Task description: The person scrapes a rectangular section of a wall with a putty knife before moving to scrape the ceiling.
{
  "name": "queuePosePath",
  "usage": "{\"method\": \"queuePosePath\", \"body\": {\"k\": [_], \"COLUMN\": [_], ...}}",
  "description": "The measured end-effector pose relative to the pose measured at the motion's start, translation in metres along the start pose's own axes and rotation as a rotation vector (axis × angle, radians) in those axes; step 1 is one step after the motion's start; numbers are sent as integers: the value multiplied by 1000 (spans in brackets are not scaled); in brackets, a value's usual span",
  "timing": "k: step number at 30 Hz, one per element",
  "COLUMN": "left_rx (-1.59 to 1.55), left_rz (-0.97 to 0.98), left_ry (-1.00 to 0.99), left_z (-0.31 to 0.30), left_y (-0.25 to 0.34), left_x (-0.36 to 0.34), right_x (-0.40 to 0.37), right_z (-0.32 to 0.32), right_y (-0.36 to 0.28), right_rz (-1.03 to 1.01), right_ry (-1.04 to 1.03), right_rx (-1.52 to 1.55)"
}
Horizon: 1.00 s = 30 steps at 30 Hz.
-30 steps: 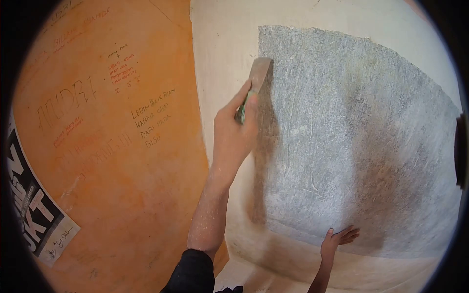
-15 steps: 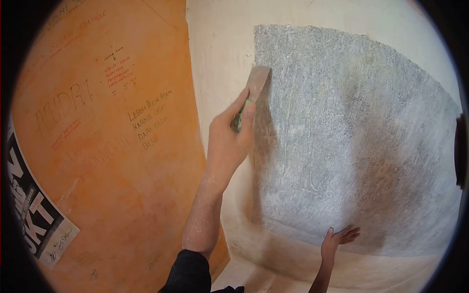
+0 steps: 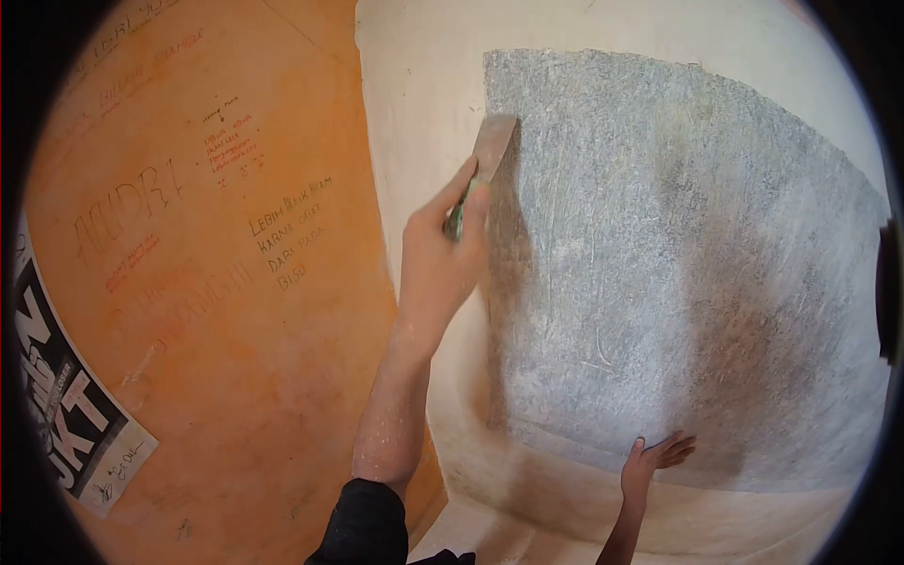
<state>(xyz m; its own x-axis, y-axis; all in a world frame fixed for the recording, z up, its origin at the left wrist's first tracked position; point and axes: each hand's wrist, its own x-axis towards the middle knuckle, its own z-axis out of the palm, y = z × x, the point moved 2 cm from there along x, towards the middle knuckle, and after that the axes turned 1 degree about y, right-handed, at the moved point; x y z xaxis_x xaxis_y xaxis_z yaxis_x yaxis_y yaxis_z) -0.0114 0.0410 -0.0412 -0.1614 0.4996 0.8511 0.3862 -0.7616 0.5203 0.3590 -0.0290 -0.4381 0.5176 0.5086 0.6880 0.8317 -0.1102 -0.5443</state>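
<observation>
My left hand [image 3: 443, 250] is closed round the green handle of a putty knife [image 3: 496, 146], raised high at the left side of a rough grey patch [image 3: 603, 254] on the wall. The broad blade points upward and lies over the patch's left edge, where grey meets white. Lower down, my right hand [image 3: 654, 457] has its fingers stretched out flat near the bottom edge of the patch and holds nothing. Whitish specks dot the left forearm.
An orange wall [image 3: 217, 377] with handwriting stands to the left, meeting the white wall [image 3: 424, 113] at a corner. A black-and-white poster [image 3: 85, 414] hangs at far left. A dark object [image 3: 887, 292] shows at the right edge.
My left hand and the putty knife have slid slightly upward along the patch's left edge. The right hand stays nearly where it was.
</observation>
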Motion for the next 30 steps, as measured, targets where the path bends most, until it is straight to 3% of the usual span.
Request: {"method": "queuePosePath", "body": {"k": [2,8,10,14,16,17,19,22,23,30], "left_rx": [8,96,30,8,37,49,25,117,-9,-2], "left_rz": [-66,80,-63,-136,146,134,-119,50,22,-56], "left_ry": [-10,64,44,3,157,159,58,77,46,44], "left_z": [1,7,3,6,9,5,0,5,7,6], "left_y": [3,-3,18,7,4,0,31,5,7,23], "left_x": [5,3,9,3,18,19,25,4,-1,16], "right_x": [1,-1,-2,-4,1,-2,-3,-2,-3,-3], "right_z": [0,5,0,1,5,5,4,12,15,9], "right_y": [0,7,5,10,8,7,9,14,21,15], "right_rz": [11,6,-11,2,-31,-26,-20,-29,-42,-71], "right_ry": [4,16,3,-9,9,12,20,43,50,49], "right_rx": [-12,-4,-7,7,21,-2,-23,-14,-34,-26]}}
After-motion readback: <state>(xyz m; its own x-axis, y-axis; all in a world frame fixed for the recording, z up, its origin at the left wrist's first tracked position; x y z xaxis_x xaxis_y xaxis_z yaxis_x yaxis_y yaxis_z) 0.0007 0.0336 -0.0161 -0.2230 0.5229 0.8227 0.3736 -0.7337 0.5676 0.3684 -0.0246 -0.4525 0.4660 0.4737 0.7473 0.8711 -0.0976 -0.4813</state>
